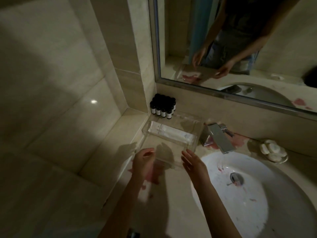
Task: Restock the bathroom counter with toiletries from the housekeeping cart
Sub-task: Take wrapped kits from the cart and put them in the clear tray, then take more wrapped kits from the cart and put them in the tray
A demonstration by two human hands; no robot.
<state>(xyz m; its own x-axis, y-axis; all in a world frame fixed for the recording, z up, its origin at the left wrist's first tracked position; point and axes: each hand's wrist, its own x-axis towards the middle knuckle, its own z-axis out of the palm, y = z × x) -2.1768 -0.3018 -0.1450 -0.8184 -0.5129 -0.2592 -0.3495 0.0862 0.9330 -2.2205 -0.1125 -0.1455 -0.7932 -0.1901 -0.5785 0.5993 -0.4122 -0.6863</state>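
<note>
Lettering on tube (171, 133) in tray (143, 133) is unreadable.

both forearms reach forward; left hand (144, 160) curls fingers on the clear plastic tray's (146, 128) corner; right hand (193, 163) flat, fingers straight.

One head-worn wide-angle view looks forward and steeply down from close above the desk (171, 200). It is centred on the clear tray (164, 148) just left of the sink (257, 212). Further left of the sink, tiled wall (51, 100) fills half the frame. Behind the sink, the mirror (240, 40) slants across the top.
</note>
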